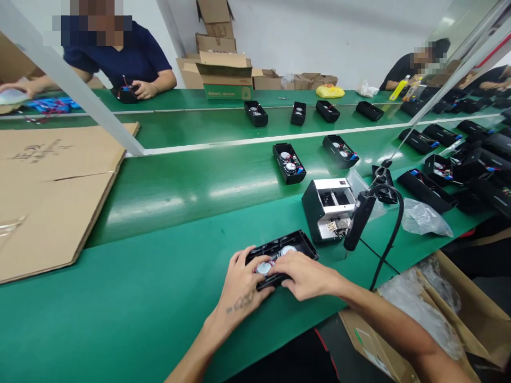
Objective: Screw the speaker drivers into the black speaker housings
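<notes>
A black speaker housing (305,246) lies open side up on the green bench in front of me. Two round speakers with pale backs sit inside it, a left speaker (263,267) and a right speaker (288,250), with thin red wires between them. My left hand (245,279) grips the left end of the housing, its thumb along the near edge. My right hand (305,274) is closed over the middle of the housing. Its fingertips reach in between the speakers, and what they pinch is hidden.
Behind the housing stands a screw feeder (329,210), with an electric screwdriver (359,221) hanging beside it. More housings (289,163) lie on the conveyor and pile up at right. Flattened cardboard (59,197) covers the left. A co-worker (120,58) sits opposite.
</notes>
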`<state>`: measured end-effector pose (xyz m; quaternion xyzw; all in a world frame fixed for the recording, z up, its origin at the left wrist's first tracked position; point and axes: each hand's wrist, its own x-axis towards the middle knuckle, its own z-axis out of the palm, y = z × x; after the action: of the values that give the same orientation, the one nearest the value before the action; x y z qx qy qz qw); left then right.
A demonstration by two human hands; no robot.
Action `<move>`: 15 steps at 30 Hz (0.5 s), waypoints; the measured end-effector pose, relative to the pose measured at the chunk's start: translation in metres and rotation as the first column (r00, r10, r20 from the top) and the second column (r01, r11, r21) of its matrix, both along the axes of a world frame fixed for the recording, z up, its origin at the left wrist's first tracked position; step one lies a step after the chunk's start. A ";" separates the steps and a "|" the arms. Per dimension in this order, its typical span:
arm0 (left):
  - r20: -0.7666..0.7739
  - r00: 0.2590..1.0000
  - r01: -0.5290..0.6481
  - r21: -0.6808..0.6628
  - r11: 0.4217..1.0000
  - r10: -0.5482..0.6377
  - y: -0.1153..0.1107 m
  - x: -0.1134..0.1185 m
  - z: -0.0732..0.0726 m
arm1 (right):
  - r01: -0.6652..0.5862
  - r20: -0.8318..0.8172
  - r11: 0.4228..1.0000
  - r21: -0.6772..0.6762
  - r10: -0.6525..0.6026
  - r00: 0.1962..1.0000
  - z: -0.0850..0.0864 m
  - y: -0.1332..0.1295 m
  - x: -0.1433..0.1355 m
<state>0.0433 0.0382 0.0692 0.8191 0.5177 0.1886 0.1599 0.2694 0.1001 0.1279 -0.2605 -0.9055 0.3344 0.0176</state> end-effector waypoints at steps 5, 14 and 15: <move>0.092 0.995 0.053 -0.285 0.957 -0.028 0.042 -0.017 0.023 | -0.033 0.150 0.999 0.039 0.027 0.988 0.023 0.030 -0.026; 0.118 0.993 0.061 -0.364 0.930 -0.019 0.057 -0.021 0.029 | -0.016 0.197 1.000 0.004 0.015 0.980 0.027 0.044 -0.043; 0.123 0.992 0.064 -0.369 0.927 -0.020 0.057 -0.021 0.029 | -0.026 0.197 0.999 0.030 0.020 0.980 0.026 0.042 -0.043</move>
<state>0.0221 0.0952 0.0984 0.7724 0.5161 0.1312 0.3462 0.2262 0.1422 0.1542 -0.2815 -0.9111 0.2926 -0.0714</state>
